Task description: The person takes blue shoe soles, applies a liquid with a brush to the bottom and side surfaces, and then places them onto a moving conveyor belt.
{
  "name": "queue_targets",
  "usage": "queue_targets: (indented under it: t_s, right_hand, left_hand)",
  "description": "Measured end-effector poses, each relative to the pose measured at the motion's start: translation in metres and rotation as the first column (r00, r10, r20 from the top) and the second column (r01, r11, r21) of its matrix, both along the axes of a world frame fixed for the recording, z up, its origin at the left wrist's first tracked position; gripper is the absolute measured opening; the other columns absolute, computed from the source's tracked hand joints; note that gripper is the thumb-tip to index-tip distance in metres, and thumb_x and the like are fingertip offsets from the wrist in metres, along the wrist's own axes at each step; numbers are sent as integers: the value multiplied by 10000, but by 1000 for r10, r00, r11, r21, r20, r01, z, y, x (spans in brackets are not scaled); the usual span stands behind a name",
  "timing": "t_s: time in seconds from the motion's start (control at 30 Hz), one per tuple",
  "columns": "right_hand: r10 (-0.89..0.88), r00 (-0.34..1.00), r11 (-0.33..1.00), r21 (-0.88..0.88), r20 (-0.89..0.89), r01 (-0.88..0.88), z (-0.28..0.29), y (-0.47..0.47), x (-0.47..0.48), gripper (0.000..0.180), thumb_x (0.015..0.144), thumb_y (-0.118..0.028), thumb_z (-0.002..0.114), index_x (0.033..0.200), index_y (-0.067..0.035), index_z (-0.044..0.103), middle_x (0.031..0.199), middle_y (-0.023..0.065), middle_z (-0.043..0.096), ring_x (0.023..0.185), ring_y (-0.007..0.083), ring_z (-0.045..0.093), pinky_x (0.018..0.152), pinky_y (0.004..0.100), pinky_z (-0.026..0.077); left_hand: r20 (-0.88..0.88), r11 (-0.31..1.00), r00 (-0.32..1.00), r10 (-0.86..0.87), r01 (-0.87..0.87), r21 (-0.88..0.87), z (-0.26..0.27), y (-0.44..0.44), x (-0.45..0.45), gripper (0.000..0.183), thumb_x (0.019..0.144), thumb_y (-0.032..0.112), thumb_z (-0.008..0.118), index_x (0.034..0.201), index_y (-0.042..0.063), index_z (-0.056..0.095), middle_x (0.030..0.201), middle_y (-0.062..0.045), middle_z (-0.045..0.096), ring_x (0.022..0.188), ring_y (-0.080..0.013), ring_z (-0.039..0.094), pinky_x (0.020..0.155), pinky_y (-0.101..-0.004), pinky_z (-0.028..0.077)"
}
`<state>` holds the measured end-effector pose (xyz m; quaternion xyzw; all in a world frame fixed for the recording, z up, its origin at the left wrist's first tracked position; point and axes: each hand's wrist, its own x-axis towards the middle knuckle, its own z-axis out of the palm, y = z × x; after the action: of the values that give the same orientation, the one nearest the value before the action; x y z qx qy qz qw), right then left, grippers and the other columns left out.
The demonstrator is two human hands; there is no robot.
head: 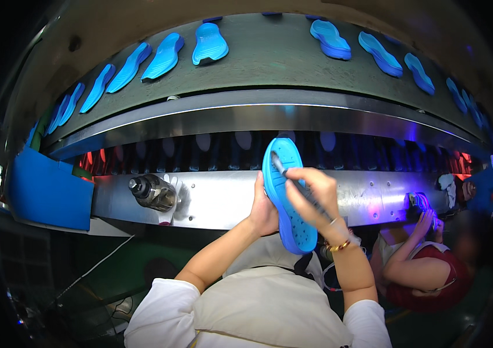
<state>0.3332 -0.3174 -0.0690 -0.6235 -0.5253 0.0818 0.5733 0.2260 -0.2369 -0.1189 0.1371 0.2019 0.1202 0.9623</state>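
Note:
My left hand [265,213] grips a blue shoe sole [287,204] by its left side, holding it up over the near edge of a metal ledge. In my right hand [316,195] is a brush [305,191] with a dark handle, its bristle tip at the upper left part of the sole's inner face. Small holes and grooves show on that face. Part of the sole is hidden behind my right fingers.
Blue soles [210,43] lie on a dark conveyor belt [268,61] beyond a steel rail [246,115]. A dark-capped container [153,192] stands on the metal ledge [224,191] at left. A co-worker [424,269] sits at right, hands at another sole-like item.

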Motion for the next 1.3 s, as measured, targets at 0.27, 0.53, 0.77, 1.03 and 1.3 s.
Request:
queue_targets:
  t_s: [0.27, 0.53, 0.77, 1.03, 1.3]
  right_hand:
    - [375, 862, 815, -321, -343, -482, 23, -54, -2, 166, 738, -84, 672, 886, -12, 686, 826, 120, 685, 700, 158, 664, 660, 283, 518]
    - [322, 940, 943, -54, -112, -329, 48, -37, 20, 212, 740, -20, 693, 948, 14, 671, 862, 129, 683, 773, 198, 665, 727, 291, 524]
    - [327, 890, 926, -80, -317, -369, 46, -47, 28, 204, 731, -17, 702, 933, 7, 676, 916, 137, 685, 836, 210, 670, 773, 302, 522]
    - [375, 925, 925, -47, -59, -378, 37, -51, 27, 225, 689, -12, 736, 908, -29, 691, 919, 92, 688, 870, 217, 627, 792, 330, 495]
    - [276, 920, 954, -36, -277, -297, 19, -62, 26, 234, 701, 11, 726, 930, -16, 684, 939, 111, 683, 912, 227, 626, 831, 332, 485]
  left_hand:
    - [131, 986, 985, -112, 94, 134, 10, 32, -20, 942, 800, 781, 101, 1290, 50, 438, 1071, -198, 591, 963, -311, 592, 863, -455, 478]
    - [143, 996, 986, -85, 83, 16, 33, 8, -2, 929, 802, 779, 104, 1365, 88, 368, 1236, -168, 524, 1070, -318, 560, 936, -459, 445]
    - [125, 979, 991, -55, 29, 202, 41, 13, -1, 968, 775, 807, 89, 1316, 70, 407, 1123, -185, 579, 952, -310, 611, 844, -438, 506]
    - [281, 944, 951, 125, -201, 261, 47, 29, 5, 1094, 696, 873, 84, 1196, -17, 475, 962, -230, 612, 826, -340, 630, 730, -457, 529]
    - [309, 897, 923, 231, -325, 301, 64, 44, 0, 1069, 715, 857, 83, 1213, -7, 468, 959, -249, 611, 821, -353, 633, 722, -457, 534]
